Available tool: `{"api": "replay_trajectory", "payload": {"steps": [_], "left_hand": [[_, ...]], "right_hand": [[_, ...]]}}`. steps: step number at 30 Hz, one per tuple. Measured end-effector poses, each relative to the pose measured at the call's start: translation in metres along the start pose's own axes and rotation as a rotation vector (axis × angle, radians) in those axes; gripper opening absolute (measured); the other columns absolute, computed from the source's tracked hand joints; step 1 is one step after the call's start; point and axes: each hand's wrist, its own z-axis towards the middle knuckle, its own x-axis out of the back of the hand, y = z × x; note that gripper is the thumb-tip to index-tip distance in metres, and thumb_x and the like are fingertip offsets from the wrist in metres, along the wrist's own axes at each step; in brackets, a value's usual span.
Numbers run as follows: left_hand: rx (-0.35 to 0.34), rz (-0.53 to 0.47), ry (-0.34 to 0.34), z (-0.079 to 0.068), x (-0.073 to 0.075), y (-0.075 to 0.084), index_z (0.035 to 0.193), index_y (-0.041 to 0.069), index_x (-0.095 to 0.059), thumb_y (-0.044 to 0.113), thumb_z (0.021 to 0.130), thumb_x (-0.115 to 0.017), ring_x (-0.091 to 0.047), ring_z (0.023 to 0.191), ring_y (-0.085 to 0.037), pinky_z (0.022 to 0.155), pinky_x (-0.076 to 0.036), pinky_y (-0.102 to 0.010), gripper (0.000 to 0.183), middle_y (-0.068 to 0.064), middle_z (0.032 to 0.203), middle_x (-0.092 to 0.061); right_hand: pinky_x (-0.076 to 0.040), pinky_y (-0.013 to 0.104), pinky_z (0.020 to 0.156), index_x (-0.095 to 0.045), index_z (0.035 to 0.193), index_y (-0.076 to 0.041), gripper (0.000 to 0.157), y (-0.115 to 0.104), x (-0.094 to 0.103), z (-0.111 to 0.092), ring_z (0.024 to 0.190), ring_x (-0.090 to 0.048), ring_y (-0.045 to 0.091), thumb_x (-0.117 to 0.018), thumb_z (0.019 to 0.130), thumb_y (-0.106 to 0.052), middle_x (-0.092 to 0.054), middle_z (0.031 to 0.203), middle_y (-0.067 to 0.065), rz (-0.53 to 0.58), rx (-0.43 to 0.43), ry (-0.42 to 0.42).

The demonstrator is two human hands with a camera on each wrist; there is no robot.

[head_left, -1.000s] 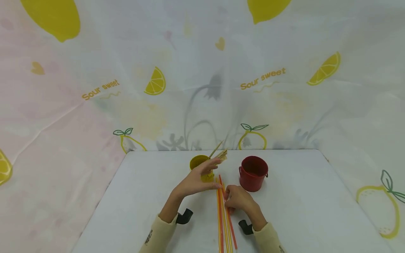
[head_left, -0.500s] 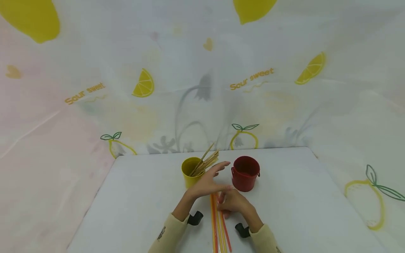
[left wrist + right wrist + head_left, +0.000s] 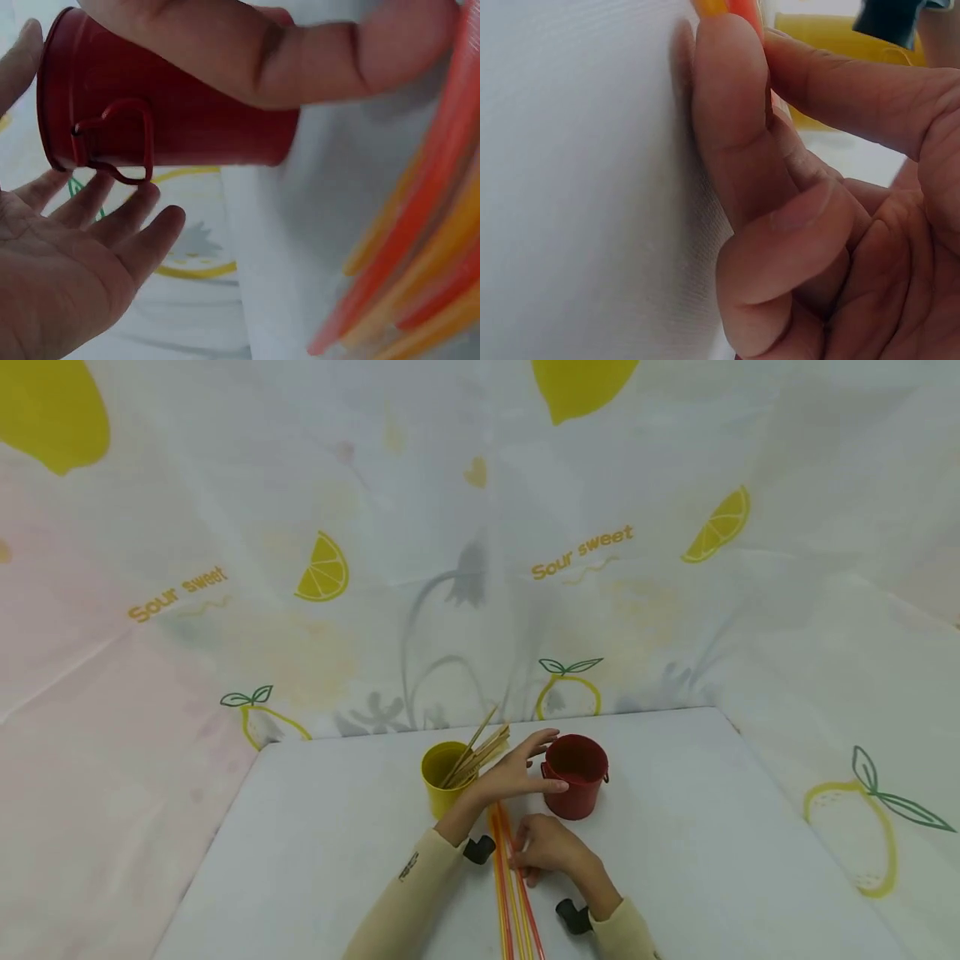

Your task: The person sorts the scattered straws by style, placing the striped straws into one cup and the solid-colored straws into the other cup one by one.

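Observation:
Long red and orange plastic straws lie side by side on the white table, running toward me. My right hand is at their right side, fingers curled; in the right wrist view its thumb and index finger pinch at the straws, whose held part is mostly hidden. My left hand reaches across to a red bucket, thumb and fingers spread at its left side. In the left wrist view the fingertips come up to the heart-shaped handle of the red bucket; firm contact cannot be told.
Left of the red bucket stands a yellow bucket with several thin wooden sticks leaning out to the right. A lemon-print cloth hangs behind the table. Black wrist cameras sit at both cuffs.
My left hand has moved right, from beside the yellow bucket and its sticks to the red bucket. The right hand stays by the straws. The head view has shifted slightly.

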Motion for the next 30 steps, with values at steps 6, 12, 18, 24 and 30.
{"api": "replay_trajectory", "payload": {"steps": [6, 12, 18, 24, 30], "left_hand": [[0.029, -0.055, -0.027, 0.016, -0.005, 0.000, 0.153, 0.027, -0.031, 0.028, 0.084, -0.080, -0.041, 0.135, -0.021, 0.102, -0.043, -0.035, 0.085, 0.004, 0.147, -0.043], [0.032, -0.056, -0.021, 0.023, -0.009, -0.002, 0.152, 0.025, -0.033, 0.024, 0.081, -0.083, -0.048, 0.126, -0.014, 0.094, -0.047, -0.028, 0.087, 0.008, 0.136, -0.050], [0.016, -0.063, 0.012, 0.024, -0.015, -0.003, 0.146, 0.023, -0.041, 0.022, 0.078, -0.085, -0.051, 0.120, -0.010, 0.095, -0.047, -0.029, 0.081, 0.009, 0.132, -0.054], [0.018, -0.073, 0.044, 0.023, -0.018, -0.004, 0.141, 0.023, -0.046, 0.020, 0.078, -0.086, -0.054, 0.116, -0.007, 0.093, -0.048, -0.026, 0.075, 0.011, 0.128, -0.056], [0.016, -0.064, 0.049, 0.023, -0.017, -0.005, 0.142, 0.024, -0.046, 0.021, 0.078, -0.086, -0.054, 0.117, -0.008, 0.092, -0.048, -0.026, 0.076, 0.011, 0.128, -0.056]], "right_hand": [[-0.050, 0.027, 0.047, -0.059, 0.085, -0.004, 0.020, 0.001, 0.000, -0.002, 0.047, -0.063, 0.019, -0.079, 0.082, -0.006, -0.064, 0.061, 0.007, 0.013, -0.001, 0.001], [-0.050, 0.027, 0.047, -0.060, 0.083, -0.004, 0.019, 0.001, 0.000, -0.002, 0.047, -0.062, 0.017, -0.078, 0.082, -0.005, -0.064, 0.061, 0.007, 0.028, 0.016, -0.001], [-0.043, 0.025, 0.047, -0.062, 0.082, -0.006, 0.019, 0.000, 0.002, -0.003, 0.046, -0.057, 0.013, -0.080, 0.082, -0.010, -0.062, 0.060, 0.003, -0.052, 0.021, 0.005], [-0.042, 0.026, 0.048, -0.063, 0.082, -0.008, 0.018, 0.003, 0.004, -0.002, 0.046, -0.056, 0.012, -0.080, 0.082, -0.013, -0.062, 0.059, 0.001, -0.088, 0.029, -0.013], [-0.043, 0.027, 0.049, -0.062, 0.081, -0.006, 0.017, 0.006, 0.012, -0.009, 0.045, -0.055, 0.011, -0.079, 0.077, -0.009, -0.058, 0.057, -0.002, -0.156, 0.099, -0.011]]}}
